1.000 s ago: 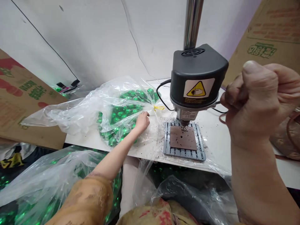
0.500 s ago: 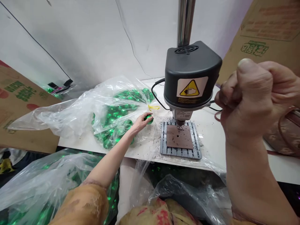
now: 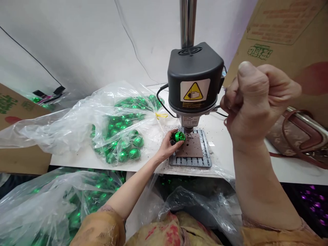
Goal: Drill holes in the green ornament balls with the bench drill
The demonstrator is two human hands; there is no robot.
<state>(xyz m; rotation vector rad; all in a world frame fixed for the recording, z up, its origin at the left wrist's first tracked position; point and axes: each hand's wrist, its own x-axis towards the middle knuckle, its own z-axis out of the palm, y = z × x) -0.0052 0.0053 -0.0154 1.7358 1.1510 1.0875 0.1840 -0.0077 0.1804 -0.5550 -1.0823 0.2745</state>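
Observation:
My left hand (image 3: 169, 147) is closed on a shiny green mirror-tiled ball (image 3: 179, 136), thumb in front and fingers behind. It holds the ball over the left part of a brown board (image 3: 196, 147), which has a dark hole and black specks on it. The board lies on the slotted grey base (image 3: 188, 162) of a black drill press (image 3: 196, 71). The drill's tip (image 3: 189, 130) is just right of the ball and above it. On the right, my right hand (image 3: 256, 99) is raised in a fist beside the press head; whatever it grips is hidden.
A clear plastic bag (image 3: 102, 106) of green balls lies left on the white table (image 3: 82, 164), with a yellow tie (image 3: 161, 115). Another bag (image 3: 46, 201) sits below. A cardboard box (image 3: 289, 30) and a handbag (image 3: 299, 136) stand right.
My left hand has carried the green ball rightward from beside the bag to over the board. My right hand stays in a fist by the press. The view has shifted slightly to the right.

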